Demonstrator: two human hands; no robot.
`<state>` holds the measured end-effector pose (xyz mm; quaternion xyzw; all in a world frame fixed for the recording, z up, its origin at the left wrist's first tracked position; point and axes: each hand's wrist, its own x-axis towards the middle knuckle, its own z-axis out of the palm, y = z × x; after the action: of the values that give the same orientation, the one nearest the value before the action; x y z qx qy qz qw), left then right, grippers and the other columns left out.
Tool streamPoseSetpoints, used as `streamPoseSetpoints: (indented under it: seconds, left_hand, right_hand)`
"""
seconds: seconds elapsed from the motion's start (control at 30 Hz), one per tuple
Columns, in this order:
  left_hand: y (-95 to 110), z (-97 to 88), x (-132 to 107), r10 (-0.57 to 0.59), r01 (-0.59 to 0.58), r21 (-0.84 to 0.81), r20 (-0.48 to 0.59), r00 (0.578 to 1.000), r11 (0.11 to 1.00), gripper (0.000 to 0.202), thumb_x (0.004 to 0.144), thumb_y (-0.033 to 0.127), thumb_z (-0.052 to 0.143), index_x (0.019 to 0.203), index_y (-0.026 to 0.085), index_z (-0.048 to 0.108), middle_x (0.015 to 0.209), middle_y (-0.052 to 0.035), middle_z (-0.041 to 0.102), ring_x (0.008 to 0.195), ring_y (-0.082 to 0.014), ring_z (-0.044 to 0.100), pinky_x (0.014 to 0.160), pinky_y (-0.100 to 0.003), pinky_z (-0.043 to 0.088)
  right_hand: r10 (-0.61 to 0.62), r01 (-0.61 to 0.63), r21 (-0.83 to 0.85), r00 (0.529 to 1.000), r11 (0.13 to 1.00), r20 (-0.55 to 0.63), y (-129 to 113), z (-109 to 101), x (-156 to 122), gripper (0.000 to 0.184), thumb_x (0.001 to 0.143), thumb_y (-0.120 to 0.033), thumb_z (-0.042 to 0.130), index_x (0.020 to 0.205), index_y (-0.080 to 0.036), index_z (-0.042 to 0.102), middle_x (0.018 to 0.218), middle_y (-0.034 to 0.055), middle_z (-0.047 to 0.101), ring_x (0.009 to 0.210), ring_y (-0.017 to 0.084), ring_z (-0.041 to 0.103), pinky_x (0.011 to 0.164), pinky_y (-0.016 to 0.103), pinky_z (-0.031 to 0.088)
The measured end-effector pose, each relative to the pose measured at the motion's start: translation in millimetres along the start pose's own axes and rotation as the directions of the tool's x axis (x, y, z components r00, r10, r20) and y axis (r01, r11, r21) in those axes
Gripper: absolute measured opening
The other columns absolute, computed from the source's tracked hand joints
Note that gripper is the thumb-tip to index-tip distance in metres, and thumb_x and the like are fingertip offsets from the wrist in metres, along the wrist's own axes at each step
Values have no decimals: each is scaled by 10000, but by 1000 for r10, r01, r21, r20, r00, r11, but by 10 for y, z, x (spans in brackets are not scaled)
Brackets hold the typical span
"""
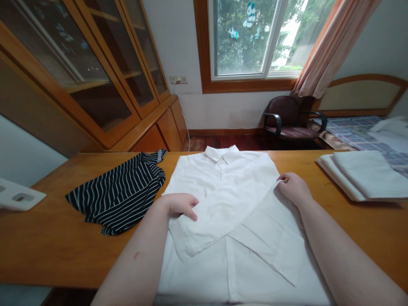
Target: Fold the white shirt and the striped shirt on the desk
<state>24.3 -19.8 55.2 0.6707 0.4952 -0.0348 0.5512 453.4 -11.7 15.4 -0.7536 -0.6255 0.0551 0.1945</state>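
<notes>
A white collared shirt (pixel 223 187) lies face down on the wooden table (pixel 57 242), collar at the far side, both sleeves folded across its back. My left hand (pixel 180 205) rests on the shirt's left edge, fingers curled down and pressing on the folded sleeve. My right hand (pixel 293 187) sits on the right edge near the shoulder, its fingers pinched on the cloth there.
A black and white striped garment (pixel 121 193) lies crumpled to the left. Folded white cloths (pixel 363 174) are stacked at the right. A white device (pixel 15 194) sits at the far left edge. Beyond the table stand a dark chair (pixel 291 119), a bed and wooden cabinets.
</notes>
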Motion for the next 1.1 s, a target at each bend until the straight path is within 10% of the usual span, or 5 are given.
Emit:
streamPoseSetpoints:
  seconds: [0.17,0.43,0.7,1.1]
  left_hand:
    - [-73,21,92,-86,90,-80,48,995,993,382,639,561,624,617,189,540,503,41,402,441,-100,340,439,-249,252]
    - [-68,30,170,0,4,-176,22,1000,984,372,579,501,699,690,177,552,486,60,417,437,-81,364,432,-212,266]
    - [-39,27,115,-113,114,-25,45,993,993,316,549,437,718,640,178,561,459,46,462,430,-102,412,445,-234,321]
    - [-74,53,179,-122,122,3,-2,993,993,347,604,491,675,619,171,544,468,32,479,413,-100,432,416,-228,321]
  right_hand:
    - [-173,175,-22,984,984,49,-38,-16,-26,375,826,-456,439,650,-220,672,851,48,667,836,219,574,749,326,392]
    - [-81,85,33,991,996,-105,-2,160,14,443,810,-437,501,1138,-154,595,1216,131,568,1133,269,501,942,379,386]
    - [-123,123,19,992,992,2,1,152,0,354,769,-405,542,1051,-221,650,1118,82,619,1011,249,564,895,369,416]
    - [259,-271,105,959,957,119,101,60,61,298,641,-424,601,789,-170,653,758,70,664,679,206,584,574,278,390]
